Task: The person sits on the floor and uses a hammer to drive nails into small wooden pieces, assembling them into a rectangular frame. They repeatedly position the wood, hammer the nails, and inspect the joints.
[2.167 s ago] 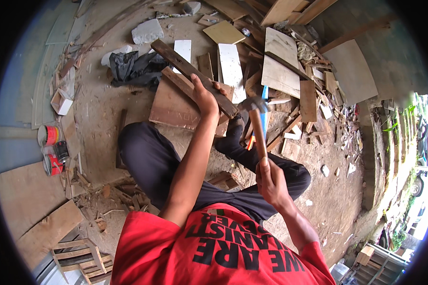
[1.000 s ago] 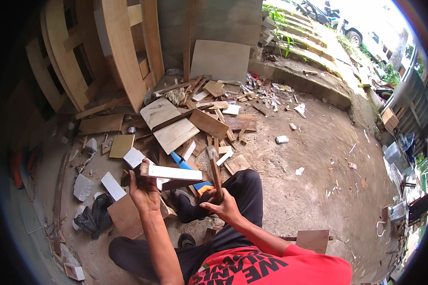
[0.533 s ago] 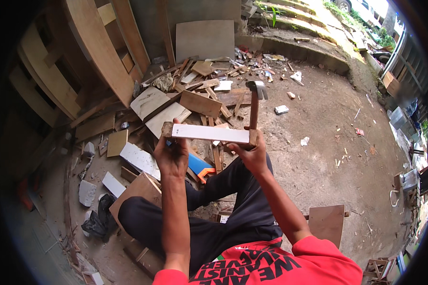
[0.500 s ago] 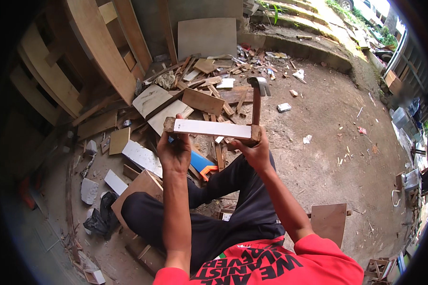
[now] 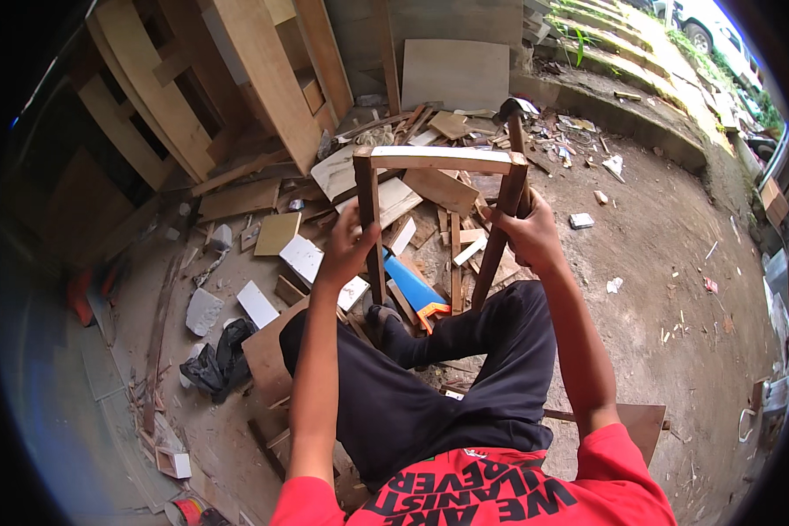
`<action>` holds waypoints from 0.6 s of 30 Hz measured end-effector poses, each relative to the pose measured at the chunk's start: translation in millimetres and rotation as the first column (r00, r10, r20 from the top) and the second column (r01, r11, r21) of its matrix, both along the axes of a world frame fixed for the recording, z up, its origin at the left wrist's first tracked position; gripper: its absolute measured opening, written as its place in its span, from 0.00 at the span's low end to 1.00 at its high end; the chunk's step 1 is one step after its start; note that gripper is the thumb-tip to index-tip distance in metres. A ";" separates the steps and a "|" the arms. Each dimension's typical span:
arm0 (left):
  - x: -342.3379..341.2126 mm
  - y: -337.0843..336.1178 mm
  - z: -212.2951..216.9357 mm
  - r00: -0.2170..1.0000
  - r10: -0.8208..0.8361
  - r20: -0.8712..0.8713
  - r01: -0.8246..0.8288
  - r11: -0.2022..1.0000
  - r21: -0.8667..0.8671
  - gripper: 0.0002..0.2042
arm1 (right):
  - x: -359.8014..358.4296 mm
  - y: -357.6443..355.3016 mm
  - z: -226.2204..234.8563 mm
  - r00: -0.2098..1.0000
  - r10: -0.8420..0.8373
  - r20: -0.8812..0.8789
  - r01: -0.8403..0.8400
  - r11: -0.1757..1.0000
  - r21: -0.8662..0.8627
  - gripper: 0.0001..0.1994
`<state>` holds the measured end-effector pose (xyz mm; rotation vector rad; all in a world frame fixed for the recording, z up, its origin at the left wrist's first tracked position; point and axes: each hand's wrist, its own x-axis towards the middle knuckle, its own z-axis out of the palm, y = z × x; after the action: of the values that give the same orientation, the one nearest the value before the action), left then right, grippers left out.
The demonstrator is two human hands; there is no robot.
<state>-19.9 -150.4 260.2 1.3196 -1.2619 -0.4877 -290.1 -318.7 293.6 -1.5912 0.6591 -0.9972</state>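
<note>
Between my hands stands a wooden frame, a white-faced crosspiece joining two dark legs that point down toward my lap. My left hand is closed around the left leg, below the corner. My right hand grips the right leg together with the handle of a claw hammer. The hammer's head rises above the right corner of the frame. Under the frame, near my foot, lies a handsaw with a blue blade and an orange handle. The lower leg ends reach close to my knees.
Scrap boards and offcuts are piled ahead on the dirt floor. Tall wooden panels lean at the back left. A black plastic bag and a grey block lie to my left. Concrete steps rise at the far right.
The frame has tipped upright, so its two legs now show below the crosspiece. Both hands have shifted from the corners down onto the legs. My view has turned somewhat left.
</note>
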 end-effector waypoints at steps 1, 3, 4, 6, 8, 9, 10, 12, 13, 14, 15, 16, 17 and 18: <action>-11.3 -2.8 2.7 0.982 -0.052 -0.181 0.064 0.996 0.059 0.27 | -0.6 1.6 3.5 0.995 0.039 -0.089 -0.035 0.998 0.052 0.24; -19.6 -2.9 -4.5 0.971 0.083 -0.223 -0.063 0.994 0.093 0.26 | -6.1 3.6 19.8 0.959 0.116 -0.259 -0.082 0.987 0.139 0.24; -25.8 -2.9 -6.9 0.947 0.141 -0.287 -0.123 0.989 0.082 0.26 | -10.2 4.9 17.0 0.969 0.186 -0.162 -0.151 0.966 0.208 0.22; -32.9 0.6 -7.2 0.893 0.218 -0.393 -0.208 0.976 0.070 0.26 | -11.2 2.3 13.6 0.953 0.259 -0.156 -0.210 0.938 0.276 0.21; -42.0 8.9 -5.0 0.838 0.234 -0.493 -0.213 0.972 0.098 0.25 | -10.2 5.8 1.8 0.944 0.266 -0.194 -0.207 0.938 0.279 0.20; -46.4 13.6 -3.0 0.806 0.251 -0.536 -0.224 0.968 0.117 0.26 | -9.0 12.2 -3.1 0.945 0.242 -0.220 -0.172 0.940 0.295 0.16; -45.6 18.7 -1.2 0.803 0.281 -0.526 -0.245 0.959 0.140 0.26 | -6.7 19.2 -1.4 0.942 0.246 -0.229 -0.169 0.935 0.311 0.16; -49.0 33.9 0.2 0.783 0.308 -0.541 -0.262 0.951 0.162 0.26 | -2.9 27.8 -8.2 0.945 0.240 -0.224 -0.159 0.931 0.327 0.17; -49.3 42.1 1.7 0.774 0.321 -0.545 -0.274 0.947 0.169 0.26 | 3.4 31.5 -16.8 0.952 0.230 -0.204 -0.155 0.933 0.325 0.16; -50.0 52.0 0.9 0.742 0.285 -0.607 -0.242 0.958 0.154 0.26 | 7.5 35.3 -22.7 0.958 0.220 -0.186 -0.152 0.934 0.324 0.16; -48.9 62.6 -1.7 0.724 0.253 -0.642 -0.214 0.967 0.140 0.26 | 7.8 37.6 -25.7 0.946 0.261 -0.190 -0.183 0.918 0.351 0.16; -47.4 76.4 -4.0 0.731 0.250 -0.635 -0.227 0.967 0.118 0.25 | 11.0 45.5 -23.6 0.932 0.310 -0.187 -0.222 0.897 0.383 0.17; -46.9 90.1 -6.8 0.739 0.248 -0.627 -0.241 0.966 0.097 0.24 | 14.0 54.5 -20.5 0.915 0.360 -0.184 -0.260 0.872 0.415 0.17; -45.2 101.6 -15.3 0.751 0.250 -0.610 -0.273 0.960 0.058 0.25 | 18.1 65.8 -16.4 0.907 0.396 -0.141 -0.301 0.846 0.440 0.17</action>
<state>-65.1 -48.7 244.9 1.1472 -0.5248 -0.6260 -272.0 -252.8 277.2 -1.3889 0.6497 -0.3716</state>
